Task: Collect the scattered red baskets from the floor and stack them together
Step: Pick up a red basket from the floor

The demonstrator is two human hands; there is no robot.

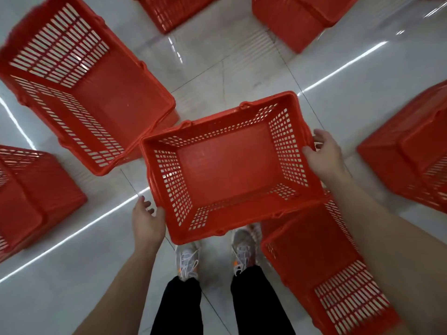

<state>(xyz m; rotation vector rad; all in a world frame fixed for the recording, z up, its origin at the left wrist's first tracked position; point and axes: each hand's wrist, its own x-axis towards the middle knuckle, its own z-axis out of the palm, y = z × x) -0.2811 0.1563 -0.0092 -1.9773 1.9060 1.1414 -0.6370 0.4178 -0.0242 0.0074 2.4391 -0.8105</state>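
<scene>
Between left hand (147, 222) and right hand (325, 157) hangs one red basket (225, 163).

Held basket (225, 160) fills the middle. Left hand (147, 221) is at its near-left corner; right hand (324, 155) grips its right rim.

Upper-left basket (96, 93) meets its far-left corner, with no gap showing.

Lower-right basket (314, 269) lies under the right forearm, just beside the shoes (188, 259).

Left basket (31, 194), overturned, sits well apart, with bare floor (72, 250) open between it and the left hand.

Floor is open beyond the far rim, up to top-centre basket (174, 10) and top-right basket (297, 18).

Right-side basket (411, 160) is near, with a narrow floor lane before it.
</scene>
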